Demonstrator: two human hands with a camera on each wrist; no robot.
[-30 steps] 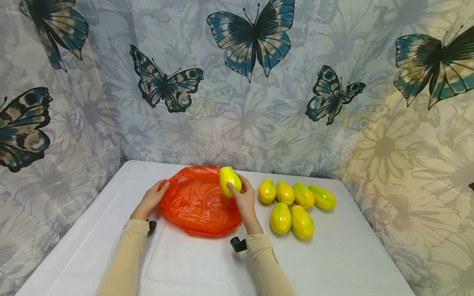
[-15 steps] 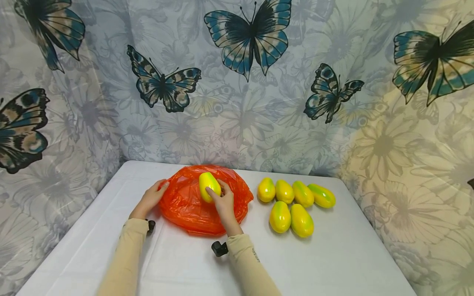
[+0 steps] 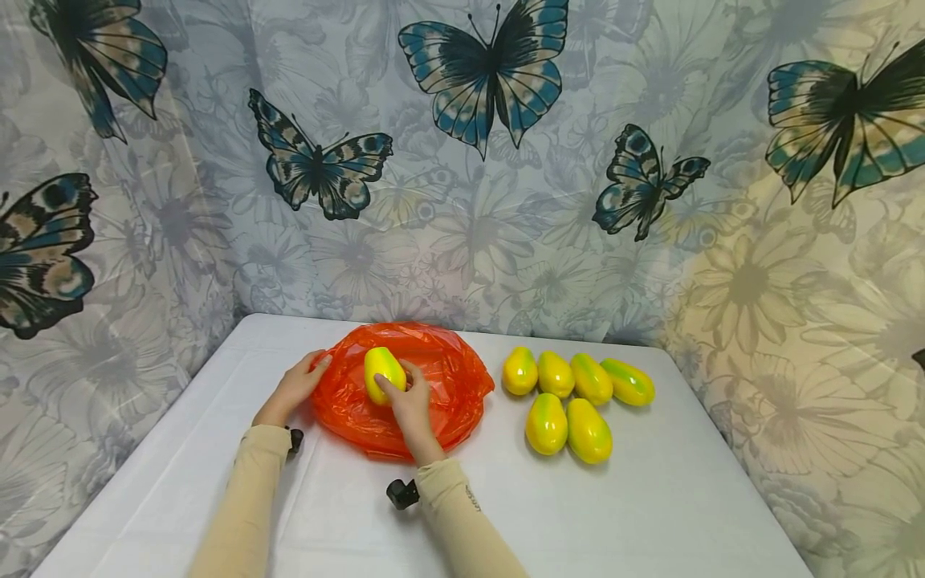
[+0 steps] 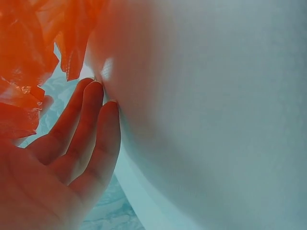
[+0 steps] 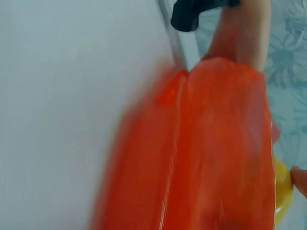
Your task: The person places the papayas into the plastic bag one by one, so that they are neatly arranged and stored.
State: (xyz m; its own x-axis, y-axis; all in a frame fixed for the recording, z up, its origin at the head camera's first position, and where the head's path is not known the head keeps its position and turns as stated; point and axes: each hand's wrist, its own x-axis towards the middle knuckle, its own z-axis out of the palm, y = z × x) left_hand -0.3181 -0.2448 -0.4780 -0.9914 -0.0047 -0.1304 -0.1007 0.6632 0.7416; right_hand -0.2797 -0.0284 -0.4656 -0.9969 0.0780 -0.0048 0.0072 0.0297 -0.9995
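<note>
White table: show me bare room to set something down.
In the head view, the widest bare patch of the table lies right of the right sleeve, below the loose yellow fruits. Another lies left of the left sleeve; a smaller one between the sleeves. Crowded: the red bag, with the left hand at its edge, right hand at its mouth.

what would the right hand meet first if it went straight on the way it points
Likely the far-left side of the crinkled red plastic bag, with the glossy yellow-green oval fruit leading; depth is unclear.
</note>
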